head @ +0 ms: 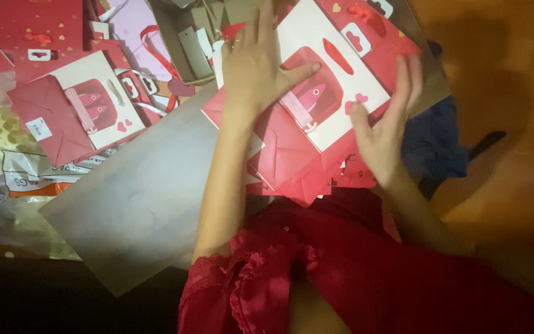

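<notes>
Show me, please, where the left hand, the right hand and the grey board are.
left hand (258, 65), head view, on the back of the hand.
right hand (385, 127), head view, on the palm side.
grey board (137, 198), head view, on its bare middle.

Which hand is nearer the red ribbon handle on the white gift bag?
Left. The left hand lies flat on the white gift bag, fingertips beside its red ribbon handle; the right hand rests at the bag's lower right edge.
</notes>
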Available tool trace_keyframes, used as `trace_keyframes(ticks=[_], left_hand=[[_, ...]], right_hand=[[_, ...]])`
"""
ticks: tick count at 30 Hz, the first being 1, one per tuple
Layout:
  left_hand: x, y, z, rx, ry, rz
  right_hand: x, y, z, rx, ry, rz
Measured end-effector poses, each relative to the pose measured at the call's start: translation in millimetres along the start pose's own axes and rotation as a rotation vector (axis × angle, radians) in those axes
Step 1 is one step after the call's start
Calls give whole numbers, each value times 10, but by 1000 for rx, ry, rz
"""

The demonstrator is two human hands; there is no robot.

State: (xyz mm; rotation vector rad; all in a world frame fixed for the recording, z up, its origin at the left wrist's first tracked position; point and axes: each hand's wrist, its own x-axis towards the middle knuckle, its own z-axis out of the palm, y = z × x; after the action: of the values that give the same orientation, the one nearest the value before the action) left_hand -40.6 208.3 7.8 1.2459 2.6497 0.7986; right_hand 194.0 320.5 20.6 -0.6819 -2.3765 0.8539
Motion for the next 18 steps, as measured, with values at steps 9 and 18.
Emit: trace_keyframes(ticks=[9,18], left_hand=[[-219,89,-12,95,36,-161],[-557,331,-57,37,14,-327]], right_hand=[[-189,92,120,704,-43,402],[-33,229,-134,576,-245,456]])
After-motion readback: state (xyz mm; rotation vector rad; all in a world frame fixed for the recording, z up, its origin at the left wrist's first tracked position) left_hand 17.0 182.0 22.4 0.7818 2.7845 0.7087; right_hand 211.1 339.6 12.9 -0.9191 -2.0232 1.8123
